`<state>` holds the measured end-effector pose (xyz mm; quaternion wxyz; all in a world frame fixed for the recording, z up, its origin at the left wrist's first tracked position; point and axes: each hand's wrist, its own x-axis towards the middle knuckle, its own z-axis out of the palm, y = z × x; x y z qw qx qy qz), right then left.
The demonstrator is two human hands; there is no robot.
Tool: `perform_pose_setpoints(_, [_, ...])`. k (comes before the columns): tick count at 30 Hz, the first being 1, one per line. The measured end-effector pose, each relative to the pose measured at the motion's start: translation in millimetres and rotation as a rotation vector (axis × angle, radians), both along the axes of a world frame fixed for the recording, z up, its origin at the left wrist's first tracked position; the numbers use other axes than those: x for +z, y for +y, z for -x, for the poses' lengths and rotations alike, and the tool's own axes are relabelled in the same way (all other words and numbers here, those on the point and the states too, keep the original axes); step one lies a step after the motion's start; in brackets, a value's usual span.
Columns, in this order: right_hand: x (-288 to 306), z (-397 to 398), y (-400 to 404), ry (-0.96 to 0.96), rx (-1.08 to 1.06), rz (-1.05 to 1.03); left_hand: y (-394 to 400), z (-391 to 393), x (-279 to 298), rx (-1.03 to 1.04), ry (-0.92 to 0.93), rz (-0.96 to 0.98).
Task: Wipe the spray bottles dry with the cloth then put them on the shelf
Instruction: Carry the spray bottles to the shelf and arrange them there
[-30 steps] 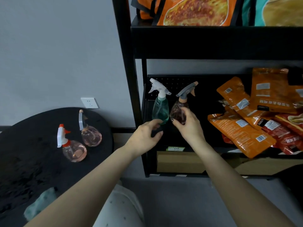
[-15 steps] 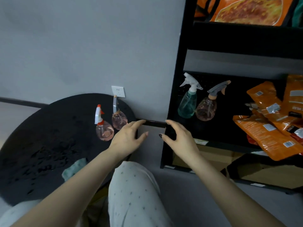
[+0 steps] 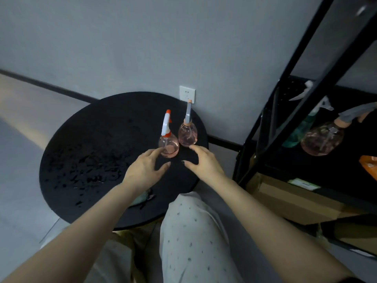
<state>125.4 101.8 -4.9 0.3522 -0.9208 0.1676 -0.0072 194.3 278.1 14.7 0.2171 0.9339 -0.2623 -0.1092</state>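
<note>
From the head view, two pink spray bottles stand upright side by side at the far edge of a round black tabletop (image 3: 85,144), whose surface glistens with scattered water drops. The nearer one, the bottle with the white and orange trigger (image 3: 168,144), sits just left of the bottle with the grey trigger (image 3: 187,132), the two bodies almost touching. The left hand (image 3: 142,170) reaches toward the first, its grip released, fingers spread and the fingertips at the bottle's base; whether they touch the glass cannot be told. The right hand (image 3: 204,162) hovers just in front of the grey-trigger bottle, its grip likewise released and holding nothing. A pale green cloth (image 3: 141,198) lies on the tabletop, mostly hidden under the left forearm. To the right, on the black shelf (image 3: 285,111), a green spray bottle (image 3: 299,129) and a third pink spray bottle (image 3: 322,139) stand next to each other. A white wall socket (image 3: 187,94) sits on the grey wall behind the tabletop.
</note>
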Motion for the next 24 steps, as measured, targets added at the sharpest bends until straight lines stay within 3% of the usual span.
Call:
perform_pose_setpoints(14, [-59.1, -137.5, 18.2, 0.009, -0.136, -0.055, 28.0, -64.2, -41.1, 0.032, 0.053, -0.044])
perform_pose_setpoints(24, [-52.1, -123.7, 22.3, -0.109, -0.116, -0.143, 31.3, -57.7, -41.2, 0.024, 0.084, -0.063])
